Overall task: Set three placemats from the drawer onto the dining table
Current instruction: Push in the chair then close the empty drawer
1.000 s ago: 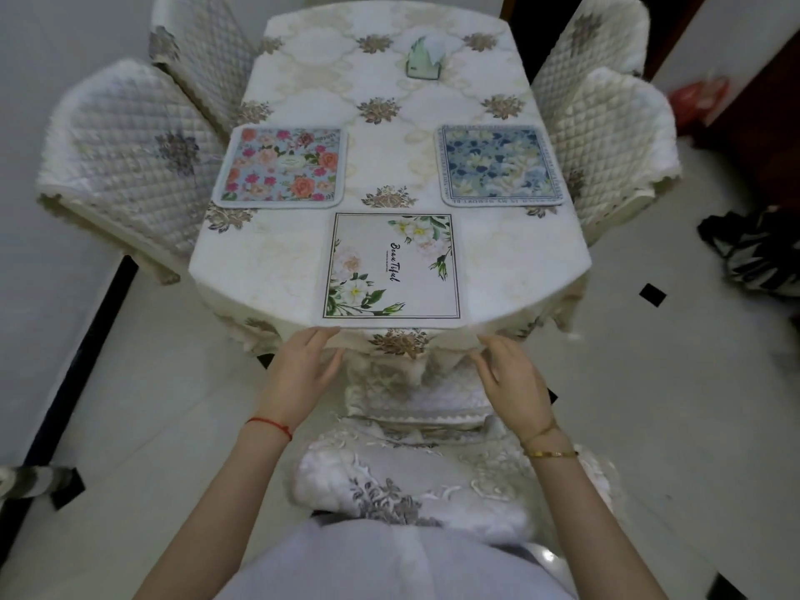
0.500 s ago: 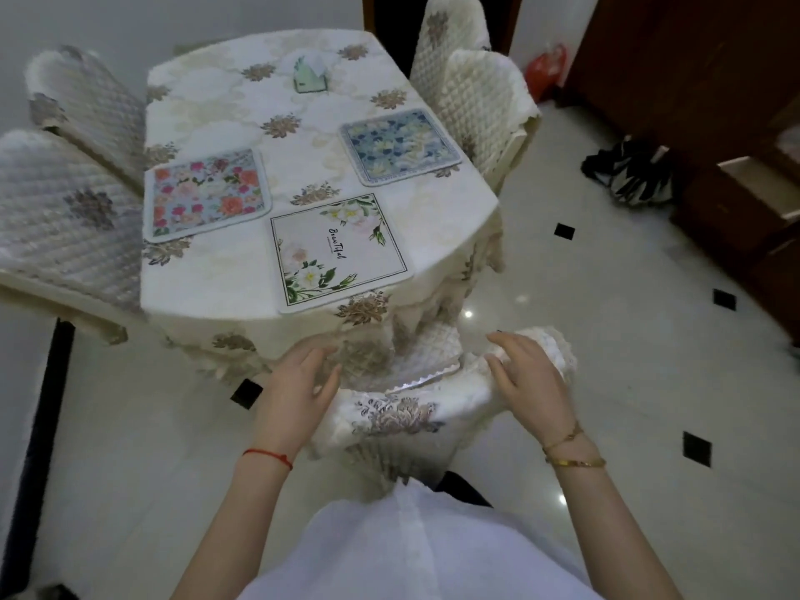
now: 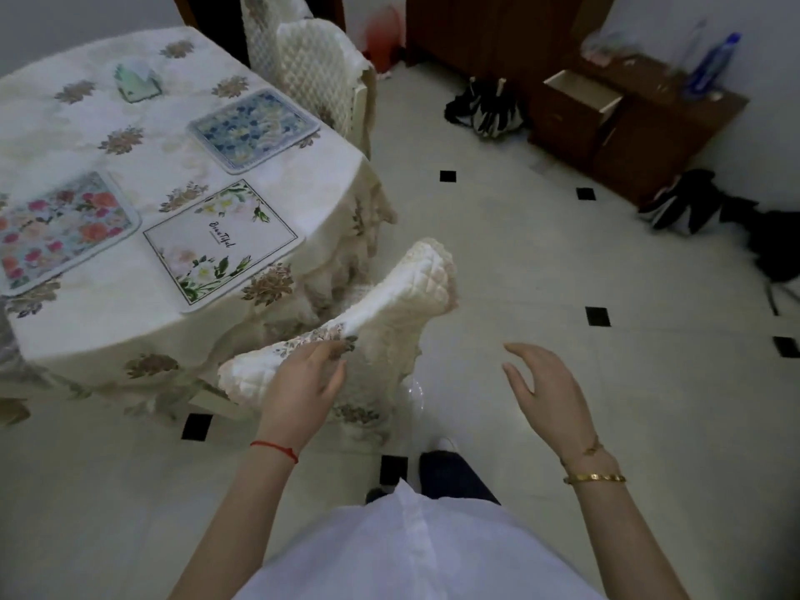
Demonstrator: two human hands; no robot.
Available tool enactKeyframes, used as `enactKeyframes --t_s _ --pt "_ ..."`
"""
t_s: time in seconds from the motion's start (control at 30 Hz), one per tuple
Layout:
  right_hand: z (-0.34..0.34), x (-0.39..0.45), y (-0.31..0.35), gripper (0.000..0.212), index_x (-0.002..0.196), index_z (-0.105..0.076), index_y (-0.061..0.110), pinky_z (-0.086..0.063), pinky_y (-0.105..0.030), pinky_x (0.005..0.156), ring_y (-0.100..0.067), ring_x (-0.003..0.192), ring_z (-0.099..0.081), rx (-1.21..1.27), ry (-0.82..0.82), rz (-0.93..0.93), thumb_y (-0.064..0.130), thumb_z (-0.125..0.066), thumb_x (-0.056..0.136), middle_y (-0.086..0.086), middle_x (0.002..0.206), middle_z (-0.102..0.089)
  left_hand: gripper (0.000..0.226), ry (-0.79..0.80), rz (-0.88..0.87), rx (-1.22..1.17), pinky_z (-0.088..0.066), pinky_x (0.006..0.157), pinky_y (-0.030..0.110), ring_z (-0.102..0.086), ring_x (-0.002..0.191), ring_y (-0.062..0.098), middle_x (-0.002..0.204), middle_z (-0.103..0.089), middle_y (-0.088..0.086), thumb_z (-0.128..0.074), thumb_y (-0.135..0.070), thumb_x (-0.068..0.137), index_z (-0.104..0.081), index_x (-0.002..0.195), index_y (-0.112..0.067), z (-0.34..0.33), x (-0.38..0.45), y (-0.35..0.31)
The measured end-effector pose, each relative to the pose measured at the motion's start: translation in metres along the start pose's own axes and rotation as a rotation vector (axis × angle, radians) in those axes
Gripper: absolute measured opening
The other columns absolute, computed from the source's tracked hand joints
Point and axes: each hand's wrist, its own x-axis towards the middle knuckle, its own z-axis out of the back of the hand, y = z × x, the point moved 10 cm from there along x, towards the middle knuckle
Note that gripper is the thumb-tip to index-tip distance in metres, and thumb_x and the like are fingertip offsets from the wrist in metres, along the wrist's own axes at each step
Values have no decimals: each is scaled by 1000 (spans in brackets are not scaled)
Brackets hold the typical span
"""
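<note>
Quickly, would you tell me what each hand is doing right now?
Left hand: open, fingers by the quilted chair back.
Right hand: open, holding nothing.

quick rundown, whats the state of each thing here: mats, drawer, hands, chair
pink mat: flat on table
white mat: flat on table, near edge
blue mat: flat on table
drawer: pulled open, looks empty
left hand: open, at the chair back
right hand: open, empty, in the air
chair: pushed in at table
</note>
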Motion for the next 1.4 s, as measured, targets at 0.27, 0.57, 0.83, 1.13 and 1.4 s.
enactKeyframes --t_s 0.27,0.57,0.83,1.13,1.4 --pt "55 -27 -96 32 126 -59 13 -32 -17 97 -17 116 -54 35 -42 -161 21 -55 96 -3 123 -62 27 42 -109 6 -51 81 33 -64 98 22 107 -69 5 -56 -27 93 -64 115 -15 -59 36 -94" --pt "129 5 -204 33 125 -59 11 -37 -24 99 -20 115 -56 -15 -72 -204 24 -54 95 -5 122 -62 28 65 -137 -98 -49 81 26 -64 96 20 109 -68 5 -57 -23 93 -64 119 -14 -129 99 -196" --pt "123 73 -257 32 126 -59 14 -36 -21 99 -16 115 -55 39 -55 -261 24 -54 95 -2 123 -62 32 141 -100 -84 -43 96 26 -58 113 17 121 -64 1 -52 -27 96 -60 125 -16 -177 178 -217" --pt "125 256 -308 32 125 -59 15 -42 -25 96 -17 115 -56 37 -44 -281 25 -53 96 0 122 -62 27 120 -95 -58 -43 84 21 -62 102 17 111 -68 -2 -56 -25 94 -63 119 -18 -199 367 -227" --pt "153 436 -325 32 126 -59 14 -37 -21 95 -15 117 -54 34 -112 -264 24 -52 97 0 124 -61 29 97 -151 -3 -48 87 30 -62 106 20 115 -67 2 -54 -28 94 -63 120 -17 -194 555 -243"
